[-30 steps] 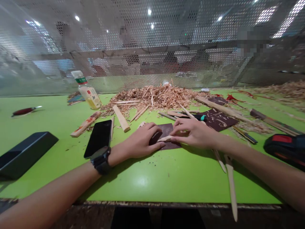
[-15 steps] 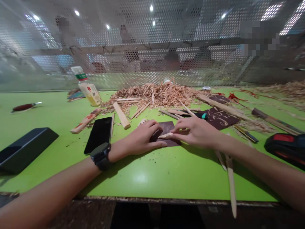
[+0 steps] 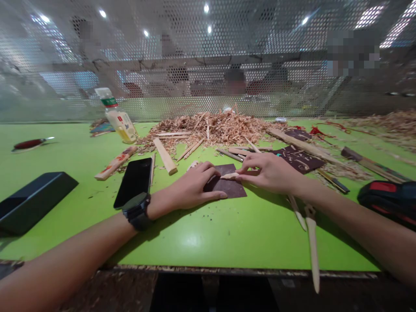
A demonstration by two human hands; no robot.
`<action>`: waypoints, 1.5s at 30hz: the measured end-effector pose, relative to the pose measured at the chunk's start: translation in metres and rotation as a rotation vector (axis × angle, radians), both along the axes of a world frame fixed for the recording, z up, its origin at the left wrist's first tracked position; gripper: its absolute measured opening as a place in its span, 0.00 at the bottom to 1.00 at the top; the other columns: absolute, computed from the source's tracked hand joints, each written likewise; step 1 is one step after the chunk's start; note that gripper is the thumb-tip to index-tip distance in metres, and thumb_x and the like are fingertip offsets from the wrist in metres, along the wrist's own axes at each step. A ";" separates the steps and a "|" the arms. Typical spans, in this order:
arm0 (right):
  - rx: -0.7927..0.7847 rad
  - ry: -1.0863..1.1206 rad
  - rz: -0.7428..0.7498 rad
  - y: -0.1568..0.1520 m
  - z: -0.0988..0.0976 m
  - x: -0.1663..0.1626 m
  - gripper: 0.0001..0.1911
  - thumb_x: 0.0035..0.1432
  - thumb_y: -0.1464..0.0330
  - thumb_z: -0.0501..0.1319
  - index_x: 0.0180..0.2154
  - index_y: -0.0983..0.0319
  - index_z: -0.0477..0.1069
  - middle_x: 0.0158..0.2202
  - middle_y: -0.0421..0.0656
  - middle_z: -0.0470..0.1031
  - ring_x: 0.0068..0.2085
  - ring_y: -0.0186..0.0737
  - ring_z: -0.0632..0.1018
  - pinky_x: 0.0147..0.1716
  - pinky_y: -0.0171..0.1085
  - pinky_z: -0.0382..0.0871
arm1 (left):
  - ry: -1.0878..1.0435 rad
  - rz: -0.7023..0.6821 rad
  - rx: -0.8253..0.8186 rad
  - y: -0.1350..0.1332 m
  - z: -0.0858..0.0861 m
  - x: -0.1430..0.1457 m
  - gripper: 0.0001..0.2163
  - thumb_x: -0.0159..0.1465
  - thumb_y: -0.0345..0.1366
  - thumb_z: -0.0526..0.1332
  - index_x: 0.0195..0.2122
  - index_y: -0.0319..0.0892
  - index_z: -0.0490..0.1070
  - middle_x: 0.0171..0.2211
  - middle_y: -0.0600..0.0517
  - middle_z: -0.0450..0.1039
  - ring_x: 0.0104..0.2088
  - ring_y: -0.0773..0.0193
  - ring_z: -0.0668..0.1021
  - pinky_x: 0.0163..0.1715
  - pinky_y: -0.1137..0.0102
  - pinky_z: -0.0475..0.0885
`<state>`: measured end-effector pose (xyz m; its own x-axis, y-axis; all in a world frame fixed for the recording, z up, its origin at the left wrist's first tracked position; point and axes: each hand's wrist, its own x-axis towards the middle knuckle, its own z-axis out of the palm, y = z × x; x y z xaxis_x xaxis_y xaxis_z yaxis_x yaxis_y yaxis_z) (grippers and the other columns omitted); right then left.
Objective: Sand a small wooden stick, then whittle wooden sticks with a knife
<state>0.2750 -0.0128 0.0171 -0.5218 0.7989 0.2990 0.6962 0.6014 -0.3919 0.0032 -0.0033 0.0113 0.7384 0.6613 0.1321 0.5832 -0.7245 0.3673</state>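
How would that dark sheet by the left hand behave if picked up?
The dark sheet looks thin, so it would probably feel light and bend easily. It lies flat, so a push would likely slide it, not tip it.

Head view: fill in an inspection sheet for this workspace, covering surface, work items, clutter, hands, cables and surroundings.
Surface: green tabletop, with specks and shavings.
Work items: small carved wood piece over a dark sandpaper sheet.
Clutter: heap of wood shavings, black phone, drink bottle, red-handled knife; a pointed wooden stick overhangs the near edge.
Hands: left hand rests on the sheet, thumb and fingers apart; right hand pinches the wood piece in its fingers.
Cables: nothing seen on the table; red string lies at far right.
Surroundings: perforated metal screen behind the table.
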 end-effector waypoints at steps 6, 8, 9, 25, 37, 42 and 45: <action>-0.068 0.079 0.089 0.000 -0.004 -0.002 0.14 0.67 0.55 0.68 0.40 0.57 0.86 0.41 0.47 0.83 0.39 0.44 0.80 0.39 0.42 0.70 | -0.023 -0.020 0.002 0.001 -0.003 -0.001 0.26 0.69 0.60 0.62 0.53 0.42 0.73 0.51 0.42 0.73 0.49 0.49 0.75 0.50 0.56 0.72; -0.077 0.068 0.062 0.003 -0.003 0.001 0.16 0.66 0.53 0.68 0.40 0.56 0.87 0.40 0.47 0.84 0.38 0.44 0.80 0.38 0.42 0.70 | -0.021 -0.014 0.005 0.001 -0.002 -0.001 0.25 0.69 0.60 0.63 0.53 0.42 0.73 0.51 0.41 0.73 0.50 0.48 0.75 0.51 0.56 0.72; -0.083 0.054 0.030 0.004 -0.002 0.003 0.17 0.66 0.51 0.68 0.40 0.56 0.87 0.40 0.47 0.84 0.37 0.44 0.80 0.37 0.42 0.70 | -0.017 -0.007 0.007 0.001 -0.002 0.000 0.25 0.69 0.59 0.63 0.54 0.42 0.73 0.52 0.41 0.73 0.50 0.48 0.75 0.51 0.56 0.72; -0.007 0.051 0.030 -0.001 -0.004 -0.001 0.16 0.68 0.54 0.67 0.43 0.57 0.88 0.39 0.47 0.85 0.36 0.43 0.80 0.34 0.41 0.70 | -0.003 0.008 -0.013 -0.001 0.001 0.000 0.27 0.69 0.59 0.64 0.55 0.41 0.71 0.52 0.41 0.72 0.50 0.48 0.75 0.50 0.56 0.72; 0.016 0.014 -0.015 0.002 -0.001 0.004 0.20 0.68 0.49 0.65 0.42 0.56 0.88 0.36 0.48 0.85 0.33 0.43 0.78 0.30 0.41 0.68 | -0.012 0.026 -0.023 -0.001 0.002 0.000 0.30 0.68 0.59 0.66 0.60 0.41 0.70 0.54 0.39 0.73 0.51 0.47 0.76 0.51 0.55 0.73; -0.032 0.046 0.071 0.000 -0.001 0.001 0.19 0.68 0.49 0.66 0.42 0.54 0.88 0.38 0.47 0.86 0.36 0.44 0.80 0.34 0.41 0.70 | -0.010 0.010 -0.018 -0.001 0.003 0.000 0.28 0.68 0.60 0.64 0.57 0.42 0.72 0.52 0.41 0.73 0.50 0.48 0.76 0.49 0.56 0.73; -0.007 0.007 -0.043 0.009 0.001 0.011 0.22 0.66 0.46 0.66 0.40 0.56 0.88 0.35 0.47 0.85 0.33 0.44 0.79 0.30 0.40 0.68 | -0.003 0.029 -0.022 -0.002 0.004 0.000 0.32 0.68 0.61 0.64 0.62 0.41 0.70 0.55 0.39 0.73 0.51 0.47 0.76 0.50 0.55 0.74</action>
